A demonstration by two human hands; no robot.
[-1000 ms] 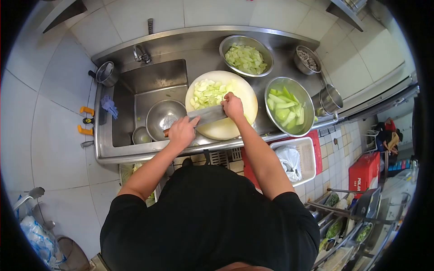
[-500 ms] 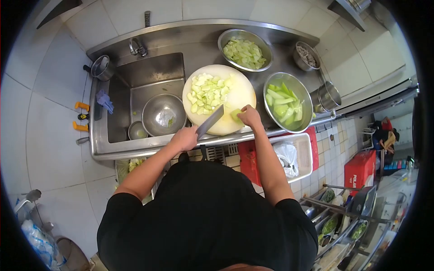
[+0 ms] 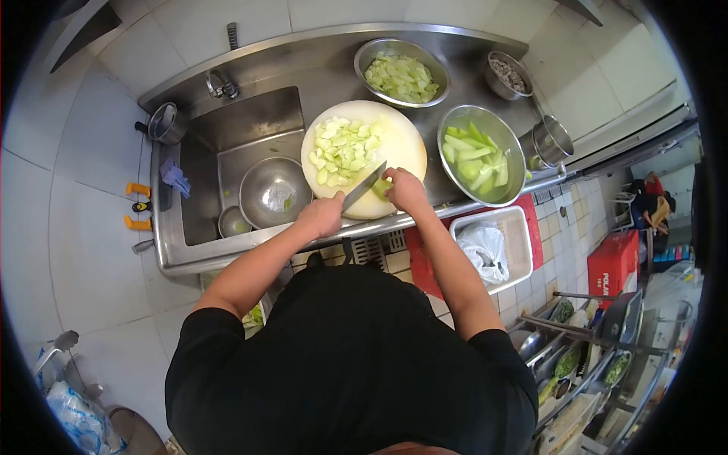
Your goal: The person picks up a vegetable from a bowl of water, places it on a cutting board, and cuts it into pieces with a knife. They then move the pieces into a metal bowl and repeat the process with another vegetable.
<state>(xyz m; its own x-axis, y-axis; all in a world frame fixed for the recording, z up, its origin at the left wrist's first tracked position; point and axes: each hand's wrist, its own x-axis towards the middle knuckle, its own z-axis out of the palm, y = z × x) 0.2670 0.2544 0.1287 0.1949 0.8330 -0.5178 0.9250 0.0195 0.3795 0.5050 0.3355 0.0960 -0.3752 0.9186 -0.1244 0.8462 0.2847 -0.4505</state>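
Slicing is the step in hand, by the look of it: the left hand (image 3: 322, 214) is wrapped tight around the handle of a cleaver (image 3: 362, 186), its blade angled down beside a pale green vegetable piece (image 3: 381, 186) at the near edge of the round cutting board (image 3: 409, 148). The right hand (image 3: 406, 189) pins that piece with curled fingers — closed on it, knuckles toward the blade. A heap of cut slices (image 3: 343, 149) lies farther back on the board. The next cut calls for fingertips tucked clear — and a straight, steady drop of the blade.
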